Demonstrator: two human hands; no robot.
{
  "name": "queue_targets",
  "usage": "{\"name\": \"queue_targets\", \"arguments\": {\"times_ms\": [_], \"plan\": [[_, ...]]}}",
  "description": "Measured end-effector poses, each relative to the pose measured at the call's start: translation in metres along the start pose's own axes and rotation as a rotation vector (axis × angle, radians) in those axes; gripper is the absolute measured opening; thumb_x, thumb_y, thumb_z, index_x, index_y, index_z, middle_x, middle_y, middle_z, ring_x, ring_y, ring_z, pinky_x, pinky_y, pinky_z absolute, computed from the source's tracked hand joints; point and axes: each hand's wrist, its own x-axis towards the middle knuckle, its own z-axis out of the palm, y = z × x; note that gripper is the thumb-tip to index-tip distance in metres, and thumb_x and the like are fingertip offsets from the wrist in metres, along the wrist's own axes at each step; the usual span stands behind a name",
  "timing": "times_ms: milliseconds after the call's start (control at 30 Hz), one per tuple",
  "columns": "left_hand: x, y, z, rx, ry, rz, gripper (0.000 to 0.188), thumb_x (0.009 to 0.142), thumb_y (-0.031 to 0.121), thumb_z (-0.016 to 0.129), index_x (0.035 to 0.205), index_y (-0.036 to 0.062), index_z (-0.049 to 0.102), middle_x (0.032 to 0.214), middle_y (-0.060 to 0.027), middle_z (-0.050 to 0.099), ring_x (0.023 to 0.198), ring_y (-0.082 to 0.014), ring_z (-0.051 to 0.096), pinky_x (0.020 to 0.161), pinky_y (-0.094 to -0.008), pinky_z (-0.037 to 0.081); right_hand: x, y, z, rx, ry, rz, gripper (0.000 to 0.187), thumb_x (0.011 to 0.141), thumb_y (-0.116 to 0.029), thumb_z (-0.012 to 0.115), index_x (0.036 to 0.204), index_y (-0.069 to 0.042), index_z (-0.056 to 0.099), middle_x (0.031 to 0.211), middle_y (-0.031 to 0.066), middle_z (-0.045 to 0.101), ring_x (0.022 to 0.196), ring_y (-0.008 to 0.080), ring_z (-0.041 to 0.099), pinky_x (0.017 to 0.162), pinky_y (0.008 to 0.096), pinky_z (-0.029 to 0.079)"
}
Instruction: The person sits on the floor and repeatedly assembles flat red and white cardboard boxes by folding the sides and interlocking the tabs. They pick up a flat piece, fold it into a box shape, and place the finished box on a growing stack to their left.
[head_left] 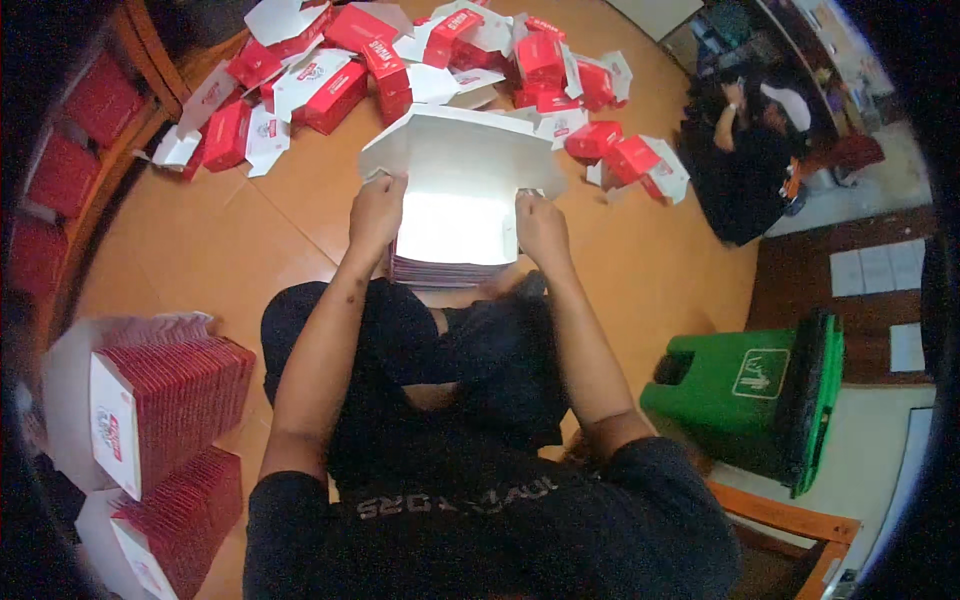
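In front of my crossed legs, a white-inside cardboard box (460,190) stands with its back flap raised, over a stack of flat box blanks (450,274). My left hand (377,212) is closed on the box's left side edge, fingers curled around the cardboard. On the opposite side, my right hand (543,230) grips the right edge in the same way. The box's outer face is turned away from me. My fingertips are partly hidden by the folded card.
Beyond lies a heap of red and white folded boxes (330,92), many with flaps up. Stacks of flat red blanks (185,400) stand at my left. A green bin (720,395) and a wooden chair (780,515) are at right. A person in dark clothes (735,180) sits farther right.
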Motion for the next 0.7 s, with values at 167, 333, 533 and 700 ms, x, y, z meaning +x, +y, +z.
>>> {"name": "queue_targets", "arguments": {"times_ms": [167, 333, 533, 700], "plan": [[-0.008, 0.007, -0.006, 0.041, 0.029, 0.084, 0.050, 0.093, 0.042, 0.051, 0.075, -0.0038, 0.058, 0.077, -0.0227, 0.061, 0.074, -0.0360, 0.060, 0.068, -0.0437, 0.044, -0.017, -0.004, -0.002, 0.318, -0.085, 0.221, 0.043, 0.098, -0.036, 0.043, 0.105, 0.000, 0.065, 0.100, 0.0261, 0.065, 0.096, 0.0405, 0.062, 0.079, 0.0478, 0.050], [-0.038, -0.028, -0.021, -0.236, 0.073, 0.117, 0.022, 0.086, 0.008, 0.064, 0.081, 0.0077, 0.043, 0.074, 0.0019, 0.041, 0.068, -0.0102, 0.040, 0.064, -0.0279, 0.039, -0.035, 0.025, 0.015, 1.266, -0.318, 0.372, 0.030, 0.096, -0.023, 0.051, 0.113, -0.004, 0.066, 0.098, 0.0128, 0.067, 0.095, 0.0188, 0.064, 0.071, 0.0346, 0.054], [-0.080, 0.023, -0.023, -0.269, 0.048, -0.012, 0.018, 0.085, 0.004, 0.064, 0.085, 0.0072, 0.046, 0.081, -0.0004, 0.043, 0.066, -0.0089, 0.044, 0.050, -0.0236, 0.042, 0.056, 0.110, 0.050, 0.631, -0.004, 0.163, 0.028, 0.089, -0.012, 0.053, 0.114, -0.001, 0.060, 0.106, 0.0153, 0.061, 0.096, 0.0273, 0.061, 0.081, 0.0433, 0.052], [-0.079, 0.000, -0.032, -0.126, 0.106, 0.170, 0.014, 0.085, 0.001, 0.063, 0.088, 0.0053, 0.050, 0.082, 0.0020, 0.046, 0.073, -0.0073, 0.042, 0.065, -0.0216, 0.039, 0.175, 0.074, 0.073, -0.039, 0.075, -0.154, 0.046, 0.090, -0.016, 0.048, 0.134, -0.009, 0.045, 0.146, 0.0193, 0.036, 0.131, 0.0360, 0.042, 0.106, 0.0590, 0.033]]}}
